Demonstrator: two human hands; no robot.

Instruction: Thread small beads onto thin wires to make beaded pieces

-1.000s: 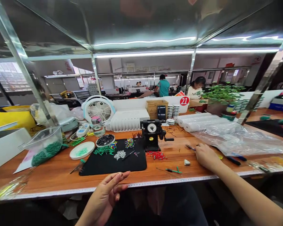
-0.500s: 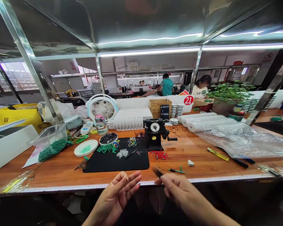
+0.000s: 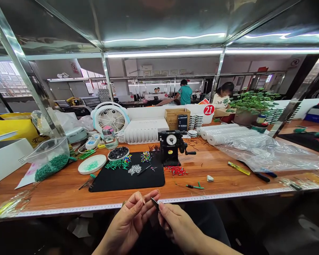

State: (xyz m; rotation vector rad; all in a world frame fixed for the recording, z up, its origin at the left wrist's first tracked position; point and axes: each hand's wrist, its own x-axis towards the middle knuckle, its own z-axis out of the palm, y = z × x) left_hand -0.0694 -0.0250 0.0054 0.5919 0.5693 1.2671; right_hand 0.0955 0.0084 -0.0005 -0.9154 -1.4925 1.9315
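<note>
In front of the table edge my left hand (image 3: pixel 134 216) is raised palm up. Its thumb and forefinger pinch together, while the other fingers stretch out; what lies in the pinch is too small to make out. My right hand (image 3: pixel 175 219) grips a small dark pointed tool (image 3: pixel 154 203), whose tip reaches the left fingers. Beyond the hands lies a black mat (image 3: pixel 138 182) with green tube pieces (image 3: pixel 118 164), silver bits (image 3: pixel 134 170) and coloured beads (image 3: pixel 146 156). A dish of black pieces (image 3: pixel 118 153) stands at its back corner.
A black hand-cranked machine (image 3: pixel 171 148) stands behind red pieces (image 3: pixel 177 170). A white dish (image 3: pixel 91 164) and a bag of green pieces (image 3: pixel 51 166) are left. White rolls (image 3: pixel 220 134), a yellow-handled tool (image 3: pixel 238 168) and a white eraser-like block (image 3: pixel 210 178) lie right. A measuring tape (image 3: pixel 215 196) runs along the edge.
My right hand has moved left with the dark tool, bringing it up to my left fingers. The left hand stays nearly in place. The view has shifted slightly.
</note>
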